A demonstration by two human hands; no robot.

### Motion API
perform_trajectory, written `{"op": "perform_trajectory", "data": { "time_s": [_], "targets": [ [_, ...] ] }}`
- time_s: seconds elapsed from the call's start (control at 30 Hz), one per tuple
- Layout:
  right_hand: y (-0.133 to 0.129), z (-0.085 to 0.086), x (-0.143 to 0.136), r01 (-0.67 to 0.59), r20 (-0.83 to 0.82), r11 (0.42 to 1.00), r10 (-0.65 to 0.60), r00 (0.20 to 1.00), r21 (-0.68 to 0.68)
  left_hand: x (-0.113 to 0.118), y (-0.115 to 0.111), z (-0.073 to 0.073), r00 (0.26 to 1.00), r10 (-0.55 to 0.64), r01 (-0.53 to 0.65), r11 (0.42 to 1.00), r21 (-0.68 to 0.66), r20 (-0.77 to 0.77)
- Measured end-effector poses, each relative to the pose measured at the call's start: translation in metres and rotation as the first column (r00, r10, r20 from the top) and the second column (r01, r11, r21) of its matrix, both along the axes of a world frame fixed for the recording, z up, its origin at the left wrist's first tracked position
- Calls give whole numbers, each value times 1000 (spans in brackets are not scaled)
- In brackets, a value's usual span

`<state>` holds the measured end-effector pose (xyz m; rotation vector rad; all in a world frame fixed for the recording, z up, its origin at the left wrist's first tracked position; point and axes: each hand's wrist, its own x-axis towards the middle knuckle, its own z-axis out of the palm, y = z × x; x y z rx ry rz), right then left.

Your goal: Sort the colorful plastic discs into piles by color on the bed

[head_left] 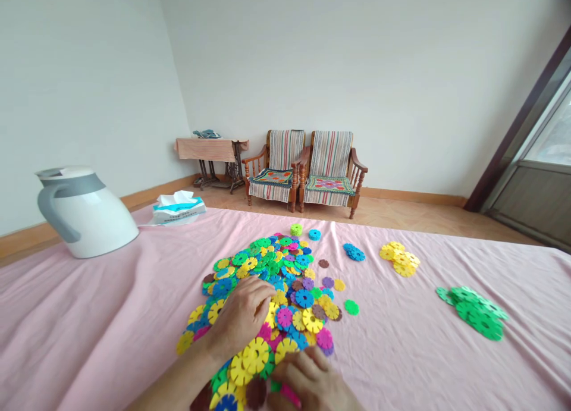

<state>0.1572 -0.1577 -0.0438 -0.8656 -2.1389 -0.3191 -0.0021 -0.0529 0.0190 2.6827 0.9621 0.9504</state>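
Observation:
A large heap of plastic snowflake discs [304,298] in yellow, green, blue, pink, purple and brown lies on the pink cloth. My left hand [245,311] rests over the middle of this heap, fingers curled down and together; its fingertips are hidden, and I cannot make out what they hold. Closer to me, my right hand [310,378] bends its fingers over the near edge of the heap, slightly blurred. A pink disc [291,394] shows beneath those fingers, seemingly between them and the thumb, with a bit of green beside it.
Sorted discs lie apart to the right: a green pile [479,316], a yellow pile [400,259] and a blue pile [354,252]. Lime discs [296,229] sit behind the heap. A white kettle [96,217] and a tissue pack [179,209] stand left. Beyond are two armchairs [330,155].

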Motion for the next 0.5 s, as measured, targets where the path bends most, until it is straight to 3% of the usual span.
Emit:
{"op": "perform_trajectory", "data": {
  "time_s": [0.13, 0.2, 0.37, 0.5],
  "targets": [
    [4, 44, 40, 53, 104, 987, -37, 994, -153, 0, -1, 1, 1000, -1, 1, 1000, -8, 0],
    [4, 55, 56, 118, 85, 949, -97, 992, -291, 0, -1, 0, 1000, 1, -1, 1000, -12, 0],
    [9, 52, 85, 270, -34, 828, -328, 944, -491, 0, 0, -1, 1000, 3, -3, 1000, -3, 7],
    [13, 48, 94, 307, -107, 798, -416, 903, -518, 1, -1, 0, 1000, 3, -3, 1000, 4, 11]
  ]
}}
